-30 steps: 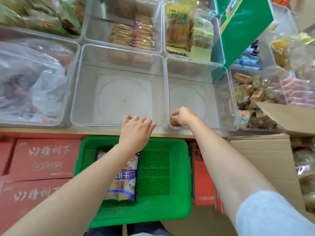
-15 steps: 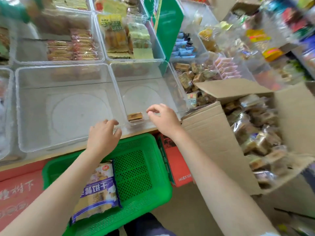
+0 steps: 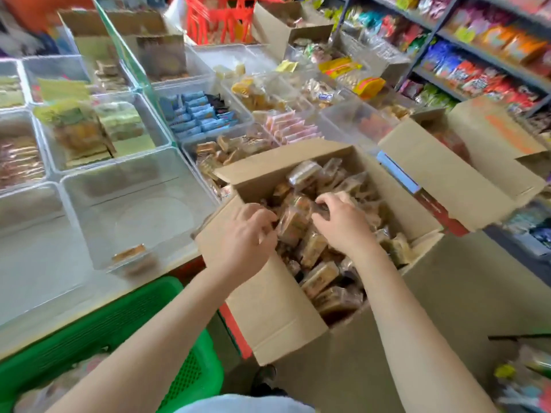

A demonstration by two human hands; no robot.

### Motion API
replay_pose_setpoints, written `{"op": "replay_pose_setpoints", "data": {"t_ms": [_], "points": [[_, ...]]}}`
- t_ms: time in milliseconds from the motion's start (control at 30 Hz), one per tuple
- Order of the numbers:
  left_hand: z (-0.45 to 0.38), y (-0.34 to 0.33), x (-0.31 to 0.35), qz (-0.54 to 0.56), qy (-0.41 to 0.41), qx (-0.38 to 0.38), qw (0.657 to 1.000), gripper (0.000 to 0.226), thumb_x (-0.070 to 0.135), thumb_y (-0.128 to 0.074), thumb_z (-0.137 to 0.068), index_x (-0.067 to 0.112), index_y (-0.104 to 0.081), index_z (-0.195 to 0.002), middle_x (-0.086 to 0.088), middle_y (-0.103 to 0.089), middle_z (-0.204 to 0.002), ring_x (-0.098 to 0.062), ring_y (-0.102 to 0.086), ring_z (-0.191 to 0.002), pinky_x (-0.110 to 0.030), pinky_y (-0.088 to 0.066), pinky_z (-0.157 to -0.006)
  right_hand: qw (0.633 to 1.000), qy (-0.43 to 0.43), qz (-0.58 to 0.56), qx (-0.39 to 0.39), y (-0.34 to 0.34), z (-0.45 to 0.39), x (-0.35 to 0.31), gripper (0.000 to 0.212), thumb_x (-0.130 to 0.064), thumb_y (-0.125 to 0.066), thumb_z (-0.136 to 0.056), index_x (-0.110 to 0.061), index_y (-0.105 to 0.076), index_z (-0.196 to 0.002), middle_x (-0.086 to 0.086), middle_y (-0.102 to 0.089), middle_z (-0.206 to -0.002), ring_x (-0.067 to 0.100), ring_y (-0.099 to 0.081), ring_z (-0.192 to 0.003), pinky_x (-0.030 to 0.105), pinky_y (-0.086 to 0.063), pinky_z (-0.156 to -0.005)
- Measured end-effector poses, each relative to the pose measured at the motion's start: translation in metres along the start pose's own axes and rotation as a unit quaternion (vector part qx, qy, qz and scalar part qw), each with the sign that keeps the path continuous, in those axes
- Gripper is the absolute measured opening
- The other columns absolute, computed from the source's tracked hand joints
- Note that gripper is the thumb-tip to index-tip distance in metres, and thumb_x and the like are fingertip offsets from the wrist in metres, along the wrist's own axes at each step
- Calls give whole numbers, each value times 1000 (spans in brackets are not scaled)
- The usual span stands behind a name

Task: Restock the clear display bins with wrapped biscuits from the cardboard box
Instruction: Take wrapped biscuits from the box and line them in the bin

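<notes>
An open cardboard box at centre right is full of clear-wrapped brown biscuits. Both hands are inside it. My left hand has curled fingers closing on a wrapped biscuit near the box's left wall. My right hand curls over the packets beside it and seems to grip one. To the left stands a clear display bin with a single wrapped biscuit lying at its front edge. Another clear bin further left looks bare.
Behind are more clear bins with blue, pink and brown snacks. A green plastic basket sits below the counter at lower left. A second open carton stands to the right, before shelves of bagged snacks.
The view swung right from the bins to the cardboard box. Both hands left the bin edge and moved into the box. One biscuit stays in the clear bin.
</notes>
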State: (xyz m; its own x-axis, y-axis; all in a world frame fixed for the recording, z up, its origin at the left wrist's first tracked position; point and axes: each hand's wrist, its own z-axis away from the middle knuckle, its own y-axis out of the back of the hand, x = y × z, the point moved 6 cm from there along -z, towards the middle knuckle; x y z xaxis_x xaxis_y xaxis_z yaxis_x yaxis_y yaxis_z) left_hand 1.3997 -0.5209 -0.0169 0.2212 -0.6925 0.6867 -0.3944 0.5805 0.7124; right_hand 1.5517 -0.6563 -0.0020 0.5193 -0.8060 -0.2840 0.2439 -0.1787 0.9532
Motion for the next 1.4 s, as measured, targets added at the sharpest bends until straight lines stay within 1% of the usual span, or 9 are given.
{"op": "replay_pose_setpoints", "data": {"t_ms": [200, 367, 567, 733, 900, 1033, 1167, 1267, 1400], "points": [[-31, -59, 12, -140, 52, -29, 988, 42, 44, -47, -101, 29, -49, -140, 5, -53, -142, -17, -35, -140, -35, 0, -121, 981, 6, -10, -192, -12, -22, 71, 79, -45, -74, -88, -23, -35, -153, 3, -45, -152, 24, -42, -138, 36, -39, -105], [-34, -60, 6, -138, 104, -55, 984, 50, 53, -47, -100, 33, -41, -146, 8, -49, -147, -13, -29, -145, -32, 5, -122, 977, 39, -75, -194, 5, -44, 79, 45, -54, -83, -74, -25, -63, -101, -7, -63, -101, 14, -59, -90, 32, -48, -72], [-44, -39, 17, 283, 193, -31, 939, 63, 60, -72, -81, 28, -55, -132, 10, -66, -120, -11, -59, -119, -27, -49, -95, 904, 72, -406, -116, 45, -55, 39, 37, -61, -69, -84, -31, -69, -105, -8, -73, -101, 9, -67, -99, 32, -53, -82], [-45, 7, -4, 420, 196, 40, 885, 58, 37, -86, -77, 6, -60, -119, -10, -73, -107, -22, -70, -99, -30, -60, -79, 870, 140, -435, -187, 33, -50, -43, 25, -38, -72, -91, -24, -69, -112, -7, -74, -90, 5, -70, -84, 20, -55, -68], [-8, 72, -83, 342, 182, 107, 916, 56, 47, -83, -61, 23, -68, -109, -9, -71, -110, -33, -68, -101, -49, -56, -89, 919, 299, -161, -200, -1, -48, -145, 32, -35, -76, -87, -32, -69, -118, -12, -67, -99, 1, -59, -84, 10, -45, -70], [53, 93, -204, 132, 328, 186, 917, 72, 72, -61, -75, 30, -58, -135, 3, -58, -137, -19, -53, -127, -48, -42, -109, 928, 343, -48, -141, -58, -60, -236, 32, -37, -75, -86, -32, -66, -116, 3, -59, -103, 19, -56, -90, 30, -45, -77], [119, 72, -299, -108, 420, 88, 897, 77, 61, -47, -97, 19, -29, -158, -15, -33, -161, -31, -34, -145, -45, -22, -119, 928, 336, -15, -159, -154, -82, -310, 30, -26, -72, -89, -25, -64, -118, 2, -63, -115, 26, -58, -106, 34, -47, -84], [120, 61, -310, -183, 386, 37, 903, 69, 63, -28, -102, 29, -18, -160, -12, -36, -159, -27, -43, -140, -44, -28, -114, 937, 286, 39, -196, -227, -90, -325, 31, -22, -67, -91, -25, -62, -122, 5, -57, -122, 30, -58, -107, 32, -42, -79], [115, 68, -327, -243, 337, 45, 908, 69, 66, -21, -101, 27, -27, -157, -6, -66, -118, -23, -65, -97, -38, -48, -83, 945, 236, 72, -213, -285, -100, -326, 31, -18, -65, -92, -25, -62, -121, 7, -53, -122, 29, -57, -97, 29, -38, -73]]}}
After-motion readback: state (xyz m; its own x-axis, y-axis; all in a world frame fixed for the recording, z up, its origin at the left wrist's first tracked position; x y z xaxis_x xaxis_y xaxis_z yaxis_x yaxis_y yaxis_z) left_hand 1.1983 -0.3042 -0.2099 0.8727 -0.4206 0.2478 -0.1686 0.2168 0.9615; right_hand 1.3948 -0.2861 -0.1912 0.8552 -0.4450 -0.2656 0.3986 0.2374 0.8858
